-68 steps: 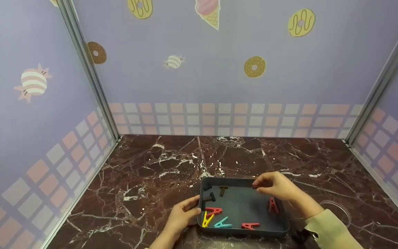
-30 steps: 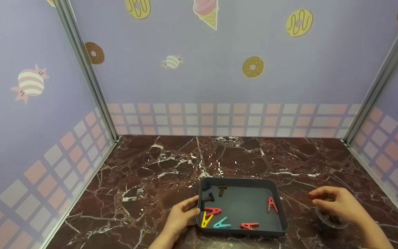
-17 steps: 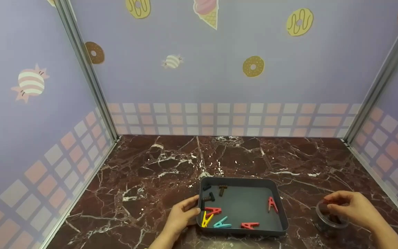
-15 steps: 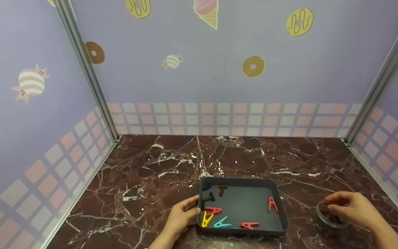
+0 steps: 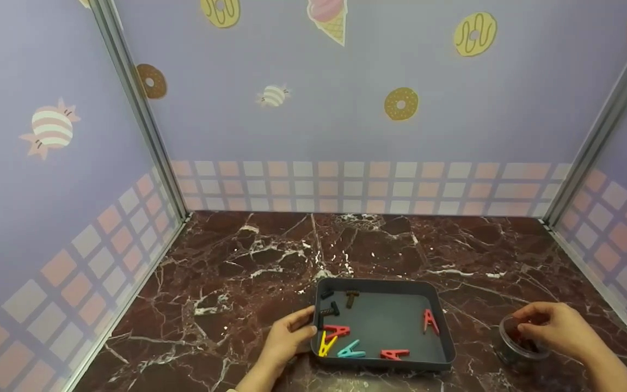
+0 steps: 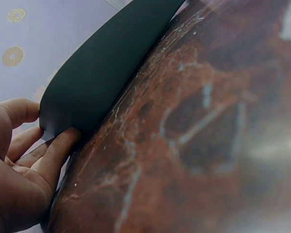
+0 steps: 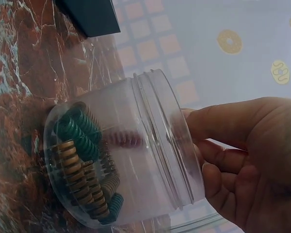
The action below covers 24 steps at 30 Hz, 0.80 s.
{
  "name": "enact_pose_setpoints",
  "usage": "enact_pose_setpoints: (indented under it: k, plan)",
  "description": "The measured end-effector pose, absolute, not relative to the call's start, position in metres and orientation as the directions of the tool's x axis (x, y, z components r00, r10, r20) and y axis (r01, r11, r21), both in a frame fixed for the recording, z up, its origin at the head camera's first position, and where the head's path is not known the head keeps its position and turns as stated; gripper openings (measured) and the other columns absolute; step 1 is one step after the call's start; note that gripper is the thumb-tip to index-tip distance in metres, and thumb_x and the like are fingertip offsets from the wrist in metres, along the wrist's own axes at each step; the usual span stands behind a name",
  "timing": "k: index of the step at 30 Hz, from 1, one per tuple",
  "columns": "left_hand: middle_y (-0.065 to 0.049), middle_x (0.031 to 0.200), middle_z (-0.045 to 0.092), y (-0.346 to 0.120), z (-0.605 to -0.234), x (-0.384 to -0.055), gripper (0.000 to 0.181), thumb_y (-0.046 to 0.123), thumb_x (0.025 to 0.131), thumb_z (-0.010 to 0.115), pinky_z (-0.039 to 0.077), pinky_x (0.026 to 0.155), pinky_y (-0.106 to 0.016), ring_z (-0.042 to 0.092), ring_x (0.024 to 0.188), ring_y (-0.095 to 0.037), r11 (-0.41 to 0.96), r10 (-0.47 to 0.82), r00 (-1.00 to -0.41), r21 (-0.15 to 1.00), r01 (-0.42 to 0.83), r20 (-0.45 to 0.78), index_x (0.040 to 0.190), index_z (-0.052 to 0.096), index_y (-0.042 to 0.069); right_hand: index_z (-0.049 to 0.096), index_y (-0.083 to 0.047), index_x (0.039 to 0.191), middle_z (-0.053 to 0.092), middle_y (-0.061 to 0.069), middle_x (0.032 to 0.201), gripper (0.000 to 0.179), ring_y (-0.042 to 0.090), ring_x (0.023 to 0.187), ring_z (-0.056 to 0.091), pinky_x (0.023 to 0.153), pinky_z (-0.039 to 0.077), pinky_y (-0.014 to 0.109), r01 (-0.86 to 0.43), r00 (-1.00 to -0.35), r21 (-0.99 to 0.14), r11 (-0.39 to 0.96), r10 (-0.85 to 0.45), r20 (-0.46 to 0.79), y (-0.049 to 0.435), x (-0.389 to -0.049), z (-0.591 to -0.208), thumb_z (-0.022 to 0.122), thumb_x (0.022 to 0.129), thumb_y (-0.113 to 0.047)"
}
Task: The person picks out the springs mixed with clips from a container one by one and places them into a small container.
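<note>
Right hand (image 5: pixel 558 330), fingers parted, over jar (image 7: pixel 143 187); left hand (image 5: pixel 285 338) touches tray (image 5: pixel 384 324).

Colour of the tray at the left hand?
Dark grey tray; the head view shows it best.
</note>
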<state>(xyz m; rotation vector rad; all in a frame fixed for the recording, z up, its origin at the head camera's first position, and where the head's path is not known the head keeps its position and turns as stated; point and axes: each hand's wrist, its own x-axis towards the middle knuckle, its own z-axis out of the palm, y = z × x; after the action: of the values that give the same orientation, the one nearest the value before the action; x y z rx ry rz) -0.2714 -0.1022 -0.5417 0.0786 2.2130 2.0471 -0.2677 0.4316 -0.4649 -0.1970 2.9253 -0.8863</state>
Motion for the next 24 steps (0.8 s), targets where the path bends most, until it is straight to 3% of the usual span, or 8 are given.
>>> enact_pose_setpoints:
  k: [15,24]
  plan:
    - [-0.027,0.145,0.058,-0.102,-0.538,-0.27,0.053,0.008,0.093,0.069,0.057,0.103,-0.039,0.05,0.14,-0.045,0.106,0.112,-0.993,0.994,-0.036,-0.048,0.143,0.058,-0.004,0.074,-0.008,0.118,0.076,0.005,0.105,0.031,0.002,0.084,0.065,0.07,0.055,0.023,-0.09,-0.989,-0.623,0.777,-0.146,-0.039,0.43,-0.266,-0.464,0.073,0.096,-0.029]
    - [-0.028,0.144,0.059,-0.102,-0.538,-0.269,0.053,0.008,0.091,0.07,0.058,0.102,-0.04,0.052,0.139,-0.045,0.099,0.103,-0.993,0.994,-0.038,-0.048,0.142,0.058,-0.005,0.072,-0.003,0.121,0.075,0.012,0.111,0.036,0.012,0.083,0.072,0.068,0.06,0.027,-0.117,-0.985,-0.716,0.688,-0.17,-0.002,0.415,-0.27,-0.457,0.072,0.097,-0.03]
